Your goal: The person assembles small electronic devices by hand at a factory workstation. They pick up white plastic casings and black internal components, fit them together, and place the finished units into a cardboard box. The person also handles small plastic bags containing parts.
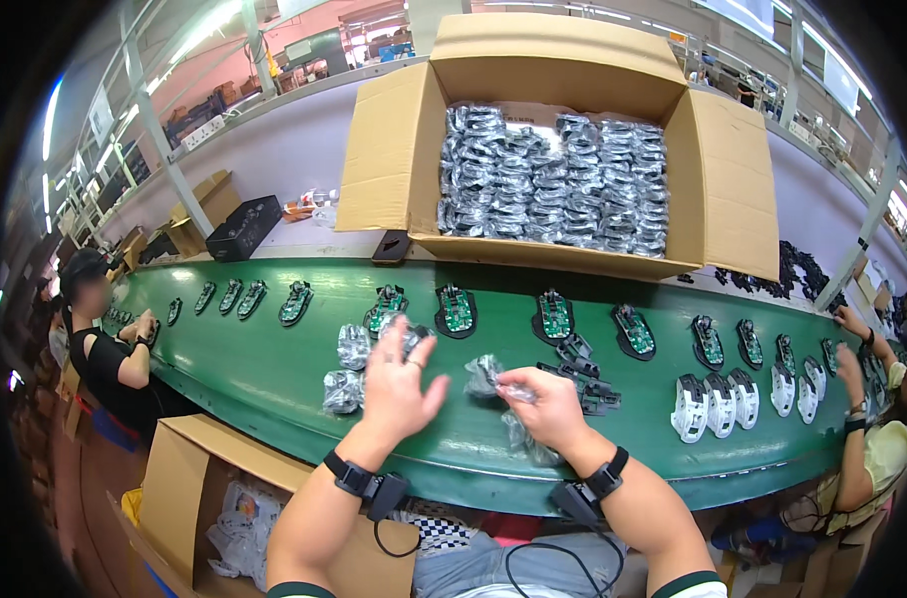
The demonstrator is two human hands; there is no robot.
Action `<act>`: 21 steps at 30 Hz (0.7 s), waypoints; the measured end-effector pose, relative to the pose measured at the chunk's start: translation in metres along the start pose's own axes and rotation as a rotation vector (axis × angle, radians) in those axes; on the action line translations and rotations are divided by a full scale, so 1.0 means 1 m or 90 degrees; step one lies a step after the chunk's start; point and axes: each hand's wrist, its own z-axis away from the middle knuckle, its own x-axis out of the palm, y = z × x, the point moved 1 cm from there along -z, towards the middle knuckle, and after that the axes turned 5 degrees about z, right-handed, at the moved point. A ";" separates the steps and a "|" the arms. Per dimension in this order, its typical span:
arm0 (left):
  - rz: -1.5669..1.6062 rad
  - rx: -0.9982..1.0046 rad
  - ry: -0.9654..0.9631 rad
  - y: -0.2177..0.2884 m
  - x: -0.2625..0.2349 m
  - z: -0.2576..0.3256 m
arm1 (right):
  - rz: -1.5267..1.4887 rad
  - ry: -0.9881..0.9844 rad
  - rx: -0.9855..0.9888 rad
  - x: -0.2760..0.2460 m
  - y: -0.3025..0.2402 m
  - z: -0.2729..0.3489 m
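My right hand (548,407) is closed on a clear plastic bag (485,376) with a dark part inside, held low over the green belt. Fingers apart, my left hand (399,379) is over the belt, close to a bagged part (414,340) partly hidden behind its fingers. Left of that hand lie two more bagged parts (354,345). Crumpled clear plastic (528,444) rests under my right hand. Just beyond my right hand is a cluster of loose dark plastic parts (593,389). Mouse bases with green circuit boards (455,311) stand in a row along the far side.
An open carton (424,149) filled with bagged parts stands behind the belt (274,364). White mouse shells (721,404) sit to the right. Another carton (174,498) with plastic bags is at my lower left. One person (110,349) works at left, another (872,448) at right.
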 end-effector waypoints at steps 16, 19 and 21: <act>0.684 -0.104 -0.098 0.020 0.009 0.008 | -0.352 -0.079 0.137 -0.003 -0.011 0.003; 0.631 -0.108 -0.166 0.020 0.007 0.008 | -0.307 -0.045 0.145 0.003 -0.011 0.006; 0.526 -0.119 -0.100 0.018 0.006 0.009 | -0.229 0.028 0.139 0.008 -0.008 0.003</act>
